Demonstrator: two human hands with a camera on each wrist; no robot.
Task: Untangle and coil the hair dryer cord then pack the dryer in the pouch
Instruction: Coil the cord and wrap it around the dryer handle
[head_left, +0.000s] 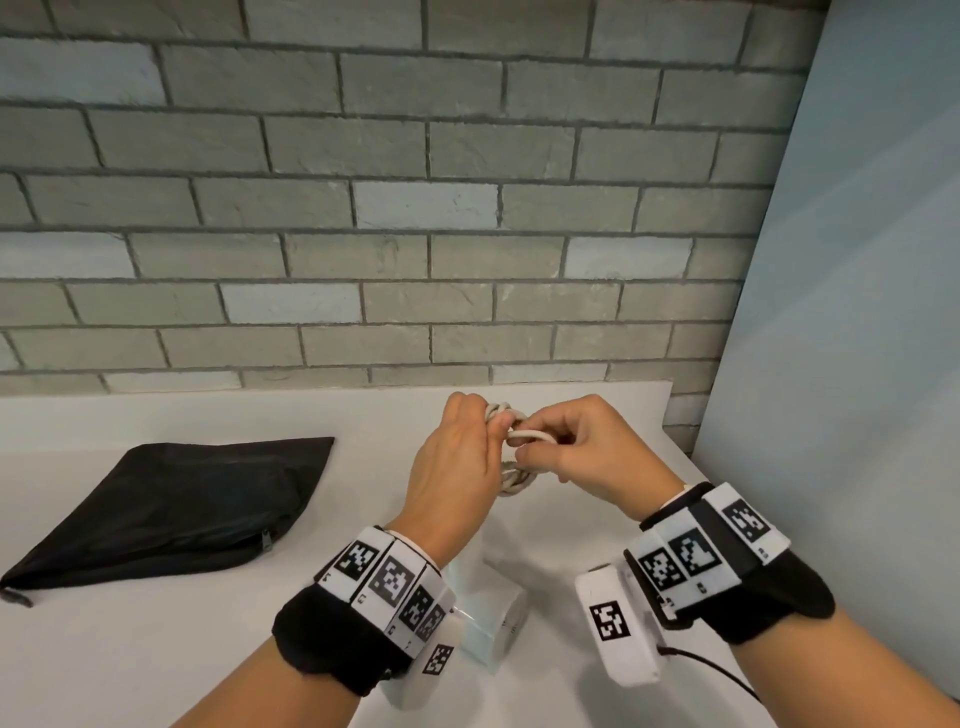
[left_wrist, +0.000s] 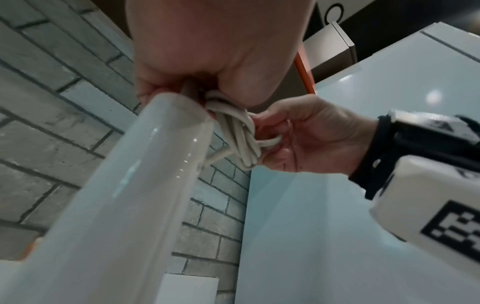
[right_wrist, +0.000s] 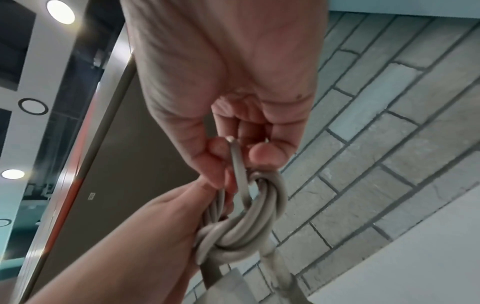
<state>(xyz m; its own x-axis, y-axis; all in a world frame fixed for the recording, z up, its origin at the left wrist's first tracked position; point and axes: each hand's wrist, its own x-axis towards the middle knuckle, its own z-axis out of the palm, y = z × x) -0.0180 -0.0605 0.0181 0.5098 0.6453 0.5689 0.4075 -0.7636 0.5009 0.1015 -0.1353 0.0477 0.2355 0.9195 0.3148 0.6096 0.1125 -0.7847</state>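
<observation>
The beige hair dryer cord (head_left: 519, 434) is a knotted bundle of several loops, held above the white table. My left hand (head_left: 483, 431) grips the bundle from the left, against the end of the dryer's handle. The pale dryer (head_left: 493, 618) hangs below my left wrist; in the left wrist view its handle (left_wrist: 130, 195) runs down from the fist. My right hand (head_left: 540, 447) pinches one strand at the knot (right_wrist: 246, 226) between thumb and fingers (right_wrist: 215, 152). The black zip pouch (head_left: 171, 509) lies flat on the table to the left.
A grey brick wall (head_left: 415, 208) stands right behind the table (head_left: 156, 649). A pale blue panel (head_left: 857, 312) closes off the right side. A thin black wire (head_left: 717, 670) trails from the right wrist camera.
</observation>
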